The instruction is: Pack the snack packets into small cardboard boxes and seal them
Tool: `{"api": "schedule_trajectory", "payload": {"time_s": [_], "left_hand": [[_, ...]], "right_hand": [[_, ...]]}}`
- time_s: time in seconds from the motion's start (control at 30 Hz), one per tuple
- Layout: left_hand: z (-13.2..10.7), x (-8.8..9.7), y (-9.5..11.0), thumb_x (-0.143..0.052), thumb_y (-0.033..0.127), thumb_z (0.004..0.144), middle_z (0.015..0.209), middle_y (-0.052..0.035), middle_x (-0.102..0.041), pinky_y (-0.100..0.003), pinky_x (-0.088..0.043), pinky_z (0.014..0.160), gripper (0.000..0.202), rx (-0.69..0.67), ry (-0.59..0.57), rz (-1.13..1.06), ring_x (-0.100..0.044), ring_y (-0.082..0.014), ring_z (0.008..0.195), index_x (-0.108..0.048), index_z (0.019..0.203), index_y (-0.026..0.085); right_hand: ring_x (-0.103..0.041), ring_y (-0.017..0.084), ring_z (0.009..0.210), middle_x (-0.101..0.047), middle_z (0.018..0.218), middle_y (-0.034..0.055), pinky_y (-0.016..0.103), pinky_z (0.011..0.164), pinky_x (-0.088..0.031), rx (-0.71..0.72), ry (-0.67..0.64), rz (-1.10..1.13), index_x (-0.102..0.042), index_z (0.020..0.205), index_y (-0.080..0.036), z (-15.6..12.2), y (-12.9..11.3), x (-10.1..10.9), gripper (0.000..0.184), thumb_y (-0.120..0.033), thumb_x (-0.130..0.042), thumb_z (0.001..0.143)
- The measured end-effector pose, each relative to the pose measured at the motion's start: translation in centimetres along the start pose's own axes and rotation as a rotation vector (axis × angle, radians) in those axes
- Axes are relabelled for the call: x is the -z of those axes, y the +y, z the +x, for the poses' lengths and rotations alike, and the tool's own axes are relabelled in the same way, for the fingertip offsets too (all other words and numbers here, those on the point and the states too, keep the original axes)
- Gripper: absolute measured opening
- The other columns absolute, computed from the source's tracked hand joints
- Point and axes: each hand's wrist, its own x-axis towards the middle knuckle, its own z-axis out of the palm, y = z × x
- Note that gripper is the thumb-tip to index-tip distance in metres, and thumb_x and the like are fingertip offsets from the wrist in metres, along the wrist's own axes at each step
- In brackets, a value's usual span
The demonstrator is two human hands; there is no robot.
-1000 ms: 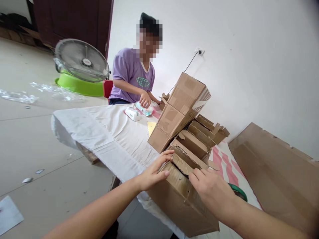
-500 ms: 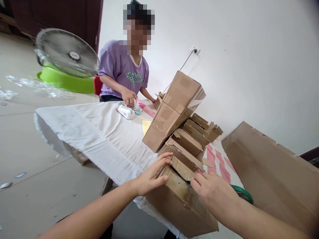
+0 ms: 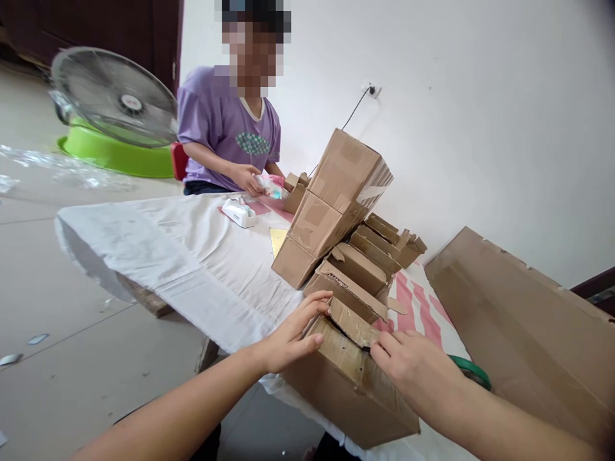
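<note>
Packet [image 3: 270, 186]: lifted since earlier, in co-worker's hand [image 3: 247, 179]
Box [image 3: 346, 397]: contents hidden
Left hand [image 3: 291, 338]: spread, touching flap [image 3: 353, 323]
Right hand [image 3: 413, 371]: curled at flap's end, grip unclear

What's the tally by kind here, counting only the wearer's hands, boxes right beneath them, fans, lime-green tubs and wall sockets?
Hands: 2 (left hand, right hand)
Cardboard box beneath them: 1
Fan: 1
Lime-green tub: 1
Wall socket: 1
Total: 6
</note>
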Motion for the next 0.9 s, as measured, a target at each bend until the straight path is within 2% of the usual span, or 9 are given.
{"api": "schedule_trajectory", "payload": {"time_s": [0.2, 0.3, 0.4, 0.5, 0.57, 0.67, 0.73, 0.8, 0.9], "left_hand": [[0.1, -0.1, -0.8, -0.041, 0.061, 0.092, 0.15, -0.0172, -0.032, -0.05, -0.028, 0.113, 0.048, -0.017, -0.01, 0.005, -0.032, -0.0329, 0.139, -0.047, 0.118, 0.021], [0.0, -0.2, -0.9, -0.041, 0.06, 0.093, 0.15, -0.0176, -0.031, -0.05, -0.028, 0.114, 0.048, -0.027, -0.024, 0.002, -0.031, -0.0328, 0.14, -0.046, 0.12, 0.021], [0.0, -0.2, -0.9, -0.041, 0.059, 0.094, 0.15, -0.0161, -0.031, -0.05, -0.027, 0.114, 0.046, -0.031, -0.008, 0.01, -0.03, -0.0322, 0.14, -0.046, 0.121, 0.022], [0.0, -0.1, -0.7, -0.041, 0.059, 0.094, 0.15, -0.0153, -0.031, -0.05, -0.026, 0.114, 0.046, -0.016, 0.0, 0.015, -0.03, -0.0318, 0.14, -0.046, 0.122, 0.022], [0.1, -0.1, -0.5, -0.041, 0.06, 0.093, 0.151, -0.0147, -0.03, -0.049, -0.026, 0.115, 0.047, 0.005, -0.012, 0.012, -0.029, -0.0317, 0.141, -0.048, 0.122, 0.022], [0.2, -0.1, -0.2, -0.04, 0.061, 0.093, 0.151, -0.0136, -0.031, -0.049, -0.025, 0.116, 0.049, 0.023, -0.016, 0.014, -0.029, -0.032, 0.141, -0.049, 0.123, 0.023], [0.2, -0.2, -0.2, -0.04, 0.061, 0.093, 0.151, -0.0134, -0.031, -0.05, -0.025, 0.115, 0.049, 0.029, -0.006, 0.016, -0.029, -0.0325, 0.141, -0.049, 0.122, 0.023], [0.2, -0.3, -0.2, -0.04, 0.062, 0.093, 0.152, -0.0137, -0.03, -0.05, -0.025, 0.115, 0.049, 0.025, 0.006, 0.011, -0.03, -0.0331, 0.141, -0.05, 0.121, 0.023], [0.3, -0.4, -0.3, -0.041, 0.061, 0.093, 0.153, -0.0138, -0.029, -0.049, -0.026, 0.115, 0.048, 0.02, 0.003, 0.004, -0.029, -0.0332, 0.141, -0.05, 0.121, 0.023]], "right_hand": [[-0.058, 0.017, 0.06, -0.063, 0.073, 0.0024, 0.031, 0.054, -0.035, 0.002, -0.023, 0.026, -0.054, 0.081, -0.02, 0.1, 0.2, 0.4, 0.015, -0.007, -0.059, 0.075], [-0.057, 0.016, 0.057, -0.062, 0.071, 0.0012, 0.03, 0.052, -0.034, -0.006, -0.011, 0.048, -0.054, 0.078, -0.02, -1.0, 0.5, 0.9, 0.021, -0.002, -0.057, 0.068], [-0.055, 0.015, 0.054, -0.061, 0.069, -0.0005, 0.03, 0.051, -0.034, -0.008, -0.09, 0.099, -0.053, 0.075, -0.021, -2.6, 0.8, 1.0, 0.025, 0.002, -0.054, 0.064], [-0.055, 0.015, 0.053, -0.061, 0.068, -0.0013, 0.029, 0.051, -0.036, -0.108, -0.147, 0.186, -0.055, 0.076, -0.022, -5.0, 1.3, 0.5, 0.021, -0.001, -0.052, 0.074], [-0.06, 0.016, 0.062, -0.064, 0.078, 0.0002, 0.028, 0.056, -0.043, -0.234, -0.094, 0.301, -0.059, 0.088, -0.023, -6.9, 1.7, -0.2, 0.017, -0.01, -0.047, 0.087], [-0.066, 0.017, 0.08, -0.067, 0.096, 0.0039, 0.028, 0.068, -0.05, -0.463, 0.074, 0.488, -0.055, 0.112, -0.025, -10.0, 1.7, -2.8, 0.021, -0.025, -0.041, 0.097], [-0.067, 0.017, 0.083, -0.067, 0.101, 0.0047, 0.027, 0.068, -0.051, -0.63, 0.136, 0.582, -0.053, 0.115, -0.026, -12.0, 1.1, -5.8, 0.022, -0.032, -0.041, 0.097], [-0.068, 0.018, 0.081, -0.068, 0.103, 0.0041, 0.028, 0.064, -0.052, -0.771, 0.103, 0.666, -0.053, 0.111, -0.026, -13.9, -0.3, -9.4, 0.022, -0.037, -0.042, 0.096], [-0.068, 0.019, 0.078, -0.07, 0.097, 0.0032, 0.029, 0.066, -0.052, -0.881, -0.021, 0.799, -0.056, 0.103, -0.026, -16.3, -3.0, -14.9, 0.021, -0.037, -0.042, 0.093]]}}
